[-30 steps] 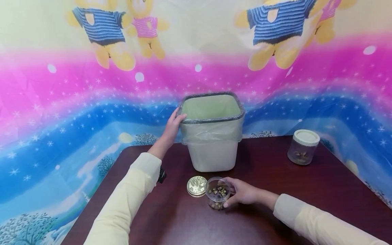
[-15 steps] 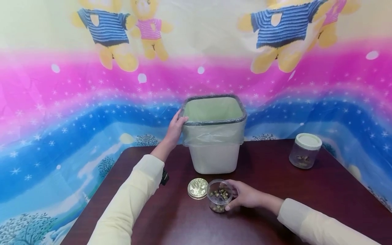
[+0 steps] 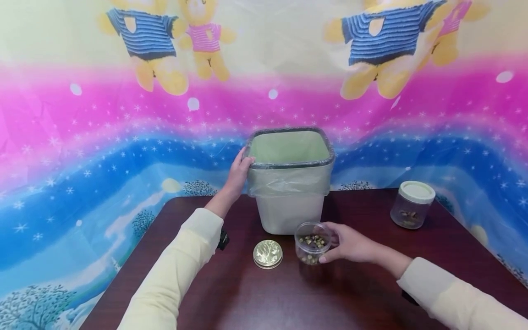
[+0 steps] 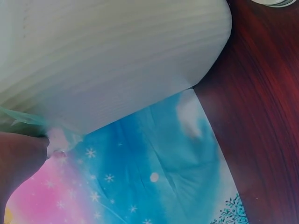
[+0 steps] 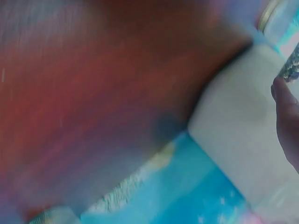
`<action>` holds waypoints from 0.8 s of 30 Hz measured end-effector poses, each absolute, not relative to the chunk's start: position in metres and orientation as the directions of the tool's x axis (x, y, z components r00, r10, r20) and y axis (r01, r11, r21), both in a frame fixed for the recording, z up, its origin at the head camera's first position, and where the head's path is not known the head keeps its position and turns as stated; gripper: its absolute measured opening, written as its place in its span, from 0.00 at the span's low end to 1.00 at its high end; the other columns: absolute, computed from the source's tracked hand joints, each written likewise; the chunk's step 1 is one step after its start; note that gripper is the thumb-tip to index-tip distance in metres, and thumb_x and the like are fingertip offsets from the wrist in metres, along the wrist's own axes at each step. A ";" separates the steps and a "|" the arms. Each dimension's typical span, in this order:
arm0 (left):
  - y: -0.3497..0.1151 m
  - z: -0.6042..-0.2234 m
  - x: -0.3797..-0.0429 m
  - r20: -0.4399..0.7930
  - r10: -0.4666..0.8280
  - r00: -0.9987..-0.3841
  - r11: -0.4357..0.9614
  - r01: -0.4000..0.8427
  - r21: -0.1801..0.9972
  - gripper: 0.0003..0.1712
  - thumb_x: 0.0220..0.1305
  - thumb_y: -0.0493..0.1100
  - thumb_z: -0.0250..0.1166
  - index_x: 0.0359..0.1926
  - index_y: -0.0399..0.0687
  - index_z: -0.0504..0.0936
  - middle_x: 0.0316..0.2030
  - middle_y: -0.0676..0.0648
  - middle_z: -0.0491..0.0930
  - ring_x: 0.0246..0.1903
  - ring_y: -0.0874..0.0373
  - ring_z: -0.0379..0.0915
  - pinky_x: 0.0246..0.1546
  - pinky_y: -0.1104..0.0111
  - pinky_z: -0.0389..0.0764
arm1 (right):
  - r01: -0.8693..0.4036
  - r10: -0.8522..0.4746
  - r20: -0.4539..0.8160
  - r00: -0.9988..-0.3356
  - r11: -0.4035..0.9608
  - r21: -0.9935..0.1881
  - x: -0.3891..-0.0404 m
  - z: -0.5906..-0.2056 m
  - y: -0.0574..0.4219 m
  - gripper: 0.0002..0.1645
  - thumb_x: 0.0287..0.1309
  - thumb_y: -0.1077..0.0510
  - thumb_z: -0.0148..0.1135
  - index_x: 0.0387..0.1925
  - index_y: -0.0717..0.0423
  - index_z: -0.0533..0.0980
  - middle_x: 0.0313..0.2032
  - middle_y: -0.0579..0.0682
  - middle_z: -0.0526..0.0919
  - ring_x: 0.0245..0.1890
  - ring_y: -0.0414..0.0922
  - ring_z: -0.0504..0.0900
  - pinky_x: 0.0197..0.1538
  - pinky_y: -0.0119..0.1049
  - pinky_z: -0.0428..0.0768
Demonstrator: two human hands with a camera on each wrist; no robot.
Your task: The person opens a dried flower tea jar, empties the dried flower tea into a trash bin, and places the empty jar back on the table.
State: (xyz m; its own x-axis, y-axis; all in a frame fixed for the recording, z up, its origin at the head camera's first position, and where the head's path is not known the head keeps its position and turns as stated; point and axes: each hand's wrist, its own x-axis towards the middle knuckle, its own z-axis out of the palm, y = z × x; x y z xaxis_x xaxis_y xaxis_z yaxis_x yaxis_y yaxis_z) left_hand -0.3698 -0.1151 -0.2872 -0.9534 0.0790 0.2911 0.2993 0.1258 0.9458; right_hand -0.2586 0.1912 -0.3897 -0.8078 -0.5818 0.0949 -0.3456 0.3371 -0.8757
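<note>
My left hand [image 3: 238,176] holds the left side of a pale trash bin [image 3: 292,213] at its rim, thumb over the edge. A clear plastic liner [image 3: 288,182] is folded over the bin's outside. In my right hand [image 3: 351,243] is a clear plastic jar [image 3: 307,254], uncovered, with small dried buds [image 3: 316,240] in it. It hangs just above the table in front of the bin, slightly tilted. Beside it on the table lies a round gold lid [image 3: 267,253]. The right wrist view is blurred, with my thumb [image 5: 286,122] at its right edge.
Another clear jar [image 3: 407,213] with a white lid stands at the back right, some dried bits inside. The dark wooden table [image 3: 264,298] ends just behind the bin, where a printed cloth [image 3: 123,156] hangs.
My right hand has lifted the uncovered jar off the table and moved it right and toward the bin, away from the gold lid. My left hand keeps its hold on the rim.
</note>
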 end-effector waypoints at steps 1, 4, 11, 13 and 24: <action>-0.115 -0.287 -0.369 0.291 0.079 -0.953 0.123 0.299 0.946 0.41 0.67 0.50 0.51 0.77 0.50 0.48 0.74 0.43 0.49 0.72 0.47 0.44 0.68 0.52 0.53 | -0.350 -0.573 0.095 -0.814 0.353 -0.868 -0.259 -0.384 0.195 0.49 0.46 0.59 0.77 0.64 0.75 0.61 0.59 0.68 0.72 0.60 0.62 0.71 0.56 0.42 0.75; -0.114 -0.286 -0.368 0.293 0.081 -0.953 0.115 0.301 0.947 0.40 0.68 0.49 0.51 0.77 0.49 0.48 0.74 0.43 0.48 0.72 0.47 0.44 0.68 0.52 0.53 | -0.360 -0.539 0.100 -0.837 0.403 -0.841 -0.261 -0.369 0.205 0.48 0.45 0.57 0.78 0.63 0.74 0.63 0.58 0.66 0.74 0.58 0.60 0.73 0.54 0.40 0.77; -0.115 -0.286 -0.367 0.290 0.077 -0.954 0.116 0.298 0.948 0.42 0.66 0.51 0.52 0.77 0.48 0.48 0.75 0.43 0.47 0.72 0.47 0.43 0.68 0.52 0.54 | -0.393 -0.466 0.133 -0.875 0.523 -0.756 -0.266 -0.330 0.226 0.49 0.45 0.51 0.78 0.62 0.71 0.65 0.58 0.64 0.75 0.60 0.59 0.72 0.55 0.45 0.76; -0.115 -0.286 -0.367 0.288 0.074 -0.955 0.118 0.296 0.948 0.43 0.65 0.52 0.53 0.77 0.49 0.48 0.75 0.43 0.46 0.72 0.48 0.43 0.67 0.52 0.54 | -0.387 -0.445 0.130 -0.886 0.556 -0.736 -0.267 -0.319 0.231 0.51 0.45 0.49 0.78 0.64 0.71 0.64 0.59 0.63 0.75 0.60 0.59 0.72 0.55 0.47 0.76; -0.115 -0.286 -0.367 0.286 0.062 -0.956 0.121 0.291 0.949 0.43 0.64 0.51 0.54 0.77 0.49 0.49 0.74 0.42 0.49 0.71 0.47 0.46 0.67 0.52 0.56 | -0.338 -0.327 0.141 -0.934 0.689 -0.641 -0.270 -0.269 0.258 0.58 0.46 0.44 0.76 0.68 0.71 0.59 0.62 0.66 0.71 0.63 0.64 0.67 0.57 0.56 0.72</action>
